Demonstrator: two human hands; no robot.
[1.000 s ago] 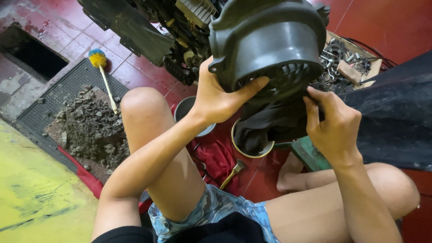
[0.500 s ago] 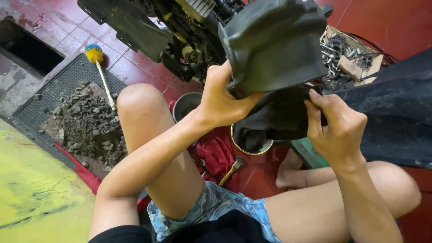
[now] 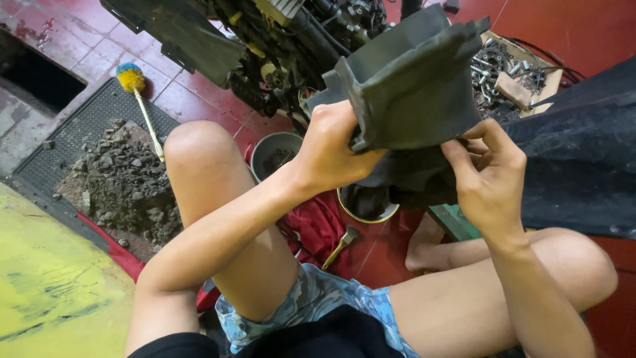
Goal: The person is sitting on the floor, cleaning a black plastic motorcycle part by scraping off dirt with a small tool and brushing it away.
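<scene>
— What are you holding, seated there on the red tile floor (image 3: 199, 99)?

— A dark grey plastic housing (image 3: 411, 86), lifted above my knees. My left hand (image 3: 334, 149) is clamped on its near left edge, thumb underneath. My right hand (image 3: 487, 179) is closed on the black lower part that hangs below it.

— Which way does it lie?

— Up and away from both hands. Its long axis runs from lower left to upper right, and its flat ribbed wall faces me. The left hand is the nearer one to the main body.

— And beyond it?

— Two metal bowls (image 3: 275, 154) and a hammer (image 3: 341, 244) by a red rag (image 3: 318, 225) on the floor, a stripped engine (image 3: 291, 46) behind, and a brush (image 3: 140, 99) beside a heap of rubble (image 3: 122, 182).
</scene>
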